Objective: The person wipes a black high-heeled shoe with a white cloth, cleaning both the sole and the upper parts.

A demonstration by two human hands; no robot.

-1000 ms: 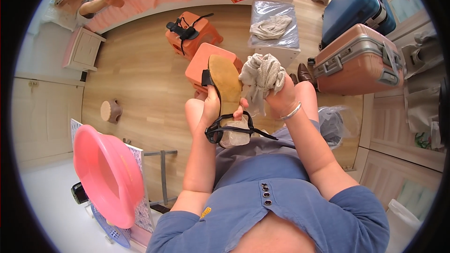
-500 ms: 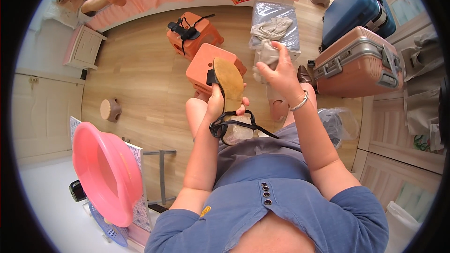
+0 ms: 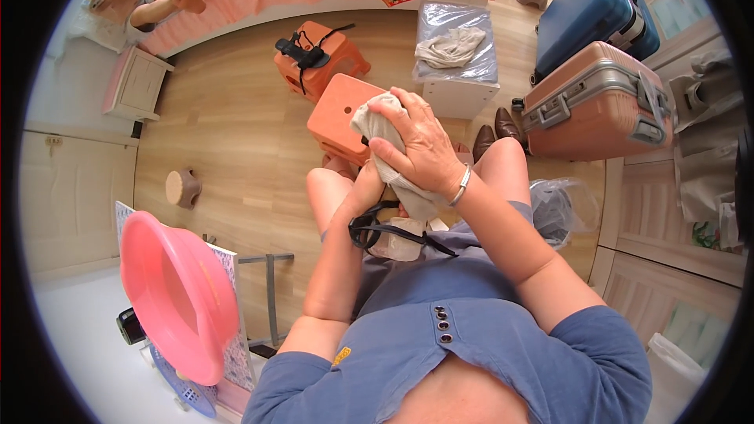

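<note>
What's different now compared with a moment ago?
The right hand has moved to the person's left, bringing its crumpled cloth from beside the sandal onto its sole, now mostly covered. Nothing was let go. The left hand still holds the sandal; the other sandal and the other cloth stayed put.

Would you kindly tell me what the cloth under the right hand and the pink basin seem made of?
The cloth looks like matte knitted or woven fabric, perhaps cotton, since it folds and drapes. The pink basin is probably smooth moulded plastic with a glossy finish, judging by its highlights.
</note>
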